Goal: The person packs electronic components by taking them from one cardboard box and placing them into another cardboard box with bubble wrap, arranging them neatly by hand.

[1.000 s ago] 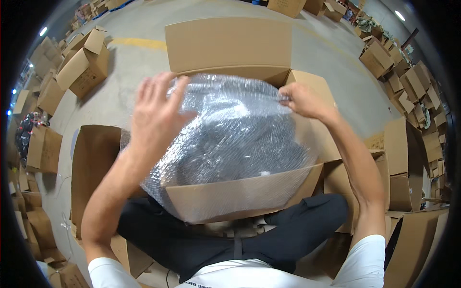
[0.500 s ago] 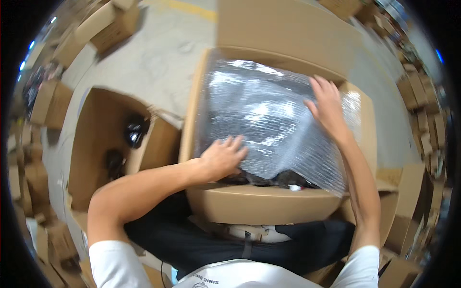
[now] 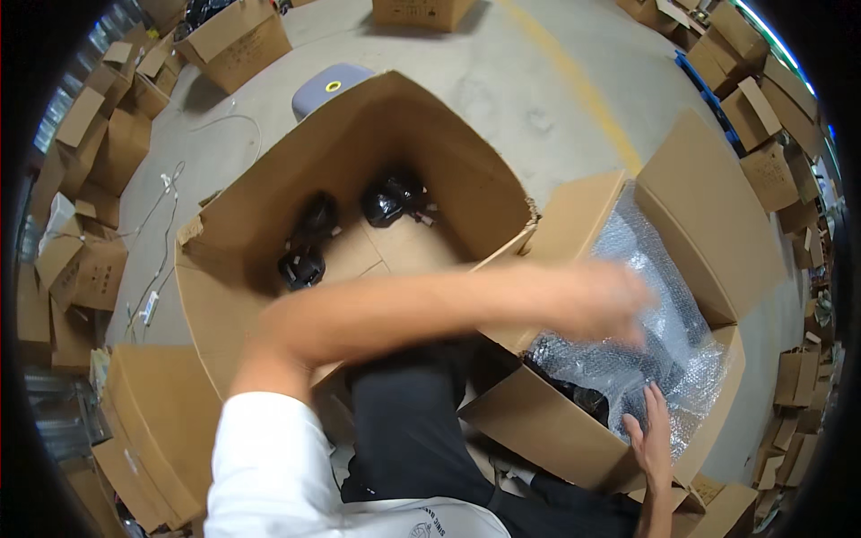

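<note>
A sheet of bubble wrap (image 3: 668, 336) covers most of what lies in the open cardboard box (image 3: 556, 417) at the right. Black objects (image 3: 587, 402) show at the wrap's near left edge; their kind cannot be made out. My left hand (image 3: 601, 300) is over the left part of the wrap, smeared by motion, its fingers unclear. Near the box's front right side, my right hand (image 3: 655, 435) lies against the wrap with fingers apart and holds nothing. To the left stands a larger open carton (image 3: 233, 260) with several black plastic-wrapped parts (image 3: 386, 199) on its bottom.
Behind the larger carton is a blue-grey stool or bin (image 3: 325, 87). A folded carton (image 3: 148, 421) stands at the lower left, with a white cable (image 3: 166, 233) on the floor beyond. Stacked boxes (image 3: 771, 175) line the right side.
My view has swung left, so the wrapped box now sits further right and the larger carton shows fully. My left hand has left its resting place; my right hand has moved toward the box's front.
</note>
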Motion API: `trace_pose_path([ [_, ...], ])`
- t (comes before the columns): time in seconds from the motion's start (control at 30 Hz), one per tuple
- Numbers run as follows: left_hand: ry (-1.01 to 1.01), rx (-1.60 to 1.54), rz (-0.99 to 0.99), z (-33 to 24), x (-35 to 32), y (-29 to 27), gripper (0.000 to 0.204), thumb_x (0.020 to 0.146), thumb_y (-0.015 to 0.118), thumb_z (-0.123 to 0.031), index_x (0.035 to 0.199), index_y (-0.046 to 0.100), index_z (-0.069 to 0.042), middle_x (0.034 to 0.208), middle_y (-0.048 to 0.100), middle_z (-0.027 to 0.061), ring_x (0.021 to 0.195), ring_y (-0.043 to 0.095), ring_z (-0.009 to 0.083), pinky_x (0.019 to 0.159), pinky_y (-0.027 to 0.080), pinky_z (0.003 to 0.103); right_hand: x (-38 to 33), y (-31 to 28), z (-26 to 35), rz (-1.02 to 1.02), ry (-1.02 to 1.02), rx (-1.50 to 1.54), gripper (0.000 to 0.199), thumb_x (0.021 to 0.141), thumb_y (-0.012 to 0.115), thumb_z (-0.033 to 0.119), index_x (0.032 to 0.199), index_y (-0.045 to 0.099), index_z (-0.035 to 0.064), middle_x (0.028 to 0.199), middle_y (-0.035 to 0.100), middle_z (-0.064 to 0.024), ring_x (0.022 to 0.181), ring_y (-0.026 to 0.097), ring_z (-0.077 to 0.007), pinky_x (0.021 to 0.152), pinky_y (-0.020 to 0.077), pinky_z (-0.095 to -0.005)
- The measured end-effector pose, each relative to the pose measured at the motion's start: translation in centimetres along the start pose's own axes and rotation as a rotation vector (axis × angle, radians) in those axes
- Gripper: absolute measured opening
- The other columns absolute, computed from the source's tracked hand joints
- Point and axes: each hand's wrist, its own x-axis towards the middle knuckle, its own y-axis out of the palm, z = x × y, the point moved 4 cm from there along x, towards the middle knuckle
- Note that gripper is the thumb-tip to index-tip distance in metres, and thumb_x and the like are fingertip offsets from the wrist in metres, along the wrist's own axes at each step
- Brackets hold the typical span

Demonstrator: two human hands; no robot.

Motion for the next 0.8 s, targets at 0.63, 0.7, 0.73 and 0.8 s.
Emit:
trace_pose_path([
  [0.63,-2.148,0.241,-0.837,28.6,-71.3,-1.6,0.084,0.091,0.065,-0.056,0.126,0.055,0.019,0.129,0.061,0.0343,0.12,0.062,0.0412,0.102,0.049,0.045,-0.7,5.9,2.9,-0.134,-0.279,-0.042,0.06,0.089,0.065,0.059,0.097,0.064,-0.0006,0.076,0.06,-0.0166,0.067,0.06,-0.0363,0.059,0.0453,-0.0448],
  [0.7,-1.942,-0.098,-1.495,30.8,-68.5,2.7,0.053,0.09,0.075,-0.023,0.123,0.06,0.016,0.122,0.067,0.0199,0.112,0.065,0.0292,0.093,0.051,0.038,-1.2,4.9,3.5,-0.11,-0.23,-0.134,0.058,0.088,0.067,0.057,0.097,0.064,-0.0004,0.077,0.061,-0.0157,0.066,0.059,-0.0349,0.058,0.0448,-0.0443],
  [0.73,-1.88,-0.183,-1.523,31.4,-66.9,4.0,0.047,0.09,0.075,-0.02,0.12,0.062,0.014,0.118,0.068,0.0178,0.106,0.066,0.0274,0.091,0.051,0.037,-1.2,4.7,3.8,-0.082,-0.214,-0.15,0.058,0.088,0.067,0.057,0.097,0.064,-0.0004,0.078,0.062,-0.0157,0.066,0.059,-0.0349,0.058,0.045,-0.0441],
  [0.8,-1.79,-0.297,-1.559,31.9,-62.3,4.3,0.041,0.09,0.075,-0.016,0.118,0.064,0.011,0.113,0.07,0.0157,0.1,0.067,0.0255,0.089,0.052,0.036,-1.5,4.1,3.8,-0.059,-0.213,-0.145,0.053,0.086,0.071,0.051,0.099,0.064,-0.0006,0.082,0.065,-0.0162,0.07,0.062,-0.0354,0.06,0.0478,-0.0438],
])
